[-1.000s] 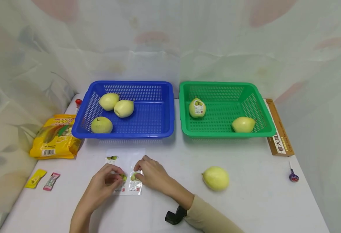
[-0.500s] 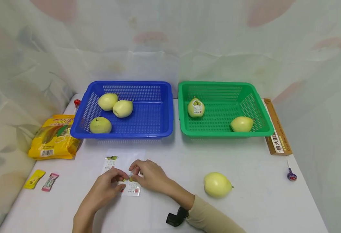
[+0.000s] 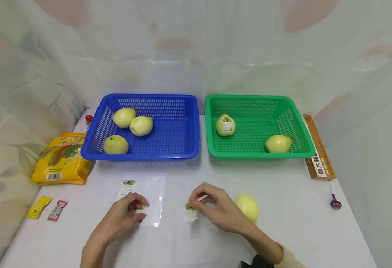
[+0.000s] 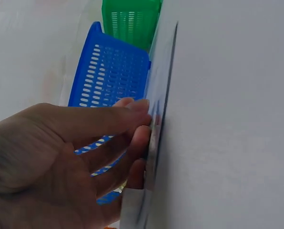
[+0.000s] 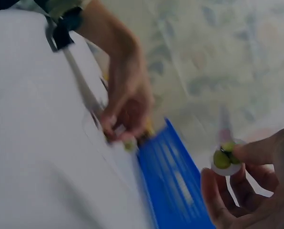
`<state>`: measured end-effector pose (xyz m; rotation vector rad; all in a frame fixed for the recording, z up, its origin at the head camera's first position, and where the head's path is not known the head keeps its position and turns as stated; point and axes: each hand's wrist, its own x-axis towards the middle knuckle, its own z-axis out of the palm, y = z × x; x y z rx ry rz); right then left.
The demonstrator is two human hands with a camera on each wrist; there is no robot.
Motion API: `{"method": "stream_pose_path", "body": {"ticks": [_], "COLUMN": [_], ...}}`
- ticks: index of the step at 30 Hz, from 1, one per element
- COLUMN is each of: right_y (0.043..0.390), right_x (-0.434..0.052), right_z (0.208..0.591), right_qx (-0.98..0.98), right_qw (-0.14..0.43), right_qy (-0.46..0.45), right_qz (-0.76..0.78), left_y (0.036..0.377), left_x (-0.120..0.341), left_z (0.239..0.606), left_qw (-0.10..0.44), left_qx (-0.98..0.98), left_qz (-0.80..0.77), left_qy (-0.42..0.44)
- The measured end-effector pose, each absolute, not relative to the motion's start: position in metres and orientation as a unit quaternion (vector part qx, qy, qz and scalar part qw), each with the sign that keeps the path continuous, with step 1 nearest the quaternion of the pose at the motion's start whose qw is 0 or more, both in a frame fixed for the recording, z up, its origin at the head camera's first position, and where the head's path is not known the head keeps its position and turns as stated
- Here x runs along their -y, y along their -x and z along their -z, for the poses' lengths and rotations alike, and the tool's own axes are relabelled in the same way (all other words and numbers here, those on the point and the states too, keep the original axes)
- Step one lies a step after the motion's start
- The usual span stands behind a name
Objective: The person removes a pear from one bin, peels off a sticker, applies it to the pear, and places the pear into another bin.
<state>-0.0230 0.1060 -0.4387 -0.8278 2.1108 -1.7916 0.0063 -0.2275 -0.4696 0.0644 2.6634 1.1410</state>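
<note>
In the head view my right hand (image 3: 219,208) pinches a peeled sticker (image 3: 190,216) by its top, between thumb and fingertips. The sticker hangs in the air over the table, printed with green fruit, as the right wrist view also shows. My left hand (image 3: 125,216) rests on a clear sticker sheet (image 3: 154,197), its bent fingers touching the surface and partly covering a sticker there. Another sticker (image 3: 127,186) shows at the sheet's upper left. Behind my right hand lies a yellow pear (image 3: 246,206), partly hidden by it.
A blue basket (image 3: 149,155) holding several pears stands behind the sheet. Beside it a green basket (image 3: 259,154) holds two pears, one with a sticker. At left are a yellow snack bag (image 3: 60,158) and two wrapped candies; at right, a brown box (image 3: 320,149) and a lollipop (image 3: 335,202).
My right hand has lifted a sticker off the sheet and carried it right, toward the loose pear. That pear has turned on the table. My left hand stays on the sheet.
</note>
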Motion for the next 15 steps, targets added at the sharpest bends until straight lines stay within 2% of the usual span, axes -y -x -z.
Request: {"method": "stream_pose_path", "body": {"ticks": [8,15], "right_y": [0.025,0.02], "right_x": [-0.213,-0.231], "right_z": [0.452,0.482], "right_qx": [-0.726,-0.736], "right_qw": [0.072,0.055], "right_qy": [0.202,0.236], "right_qz": [0.653,0.632], "left_y": [0.005,0.009], "left_x": [0.205,0.151], "left_z": [0.46,0.464], "left_qw": [0.109,0.164], "left_qx": [-0.887,-0.834], "left_qz": [-0.426,-0.453], "left_qy": [-0.141,-0.269]}}
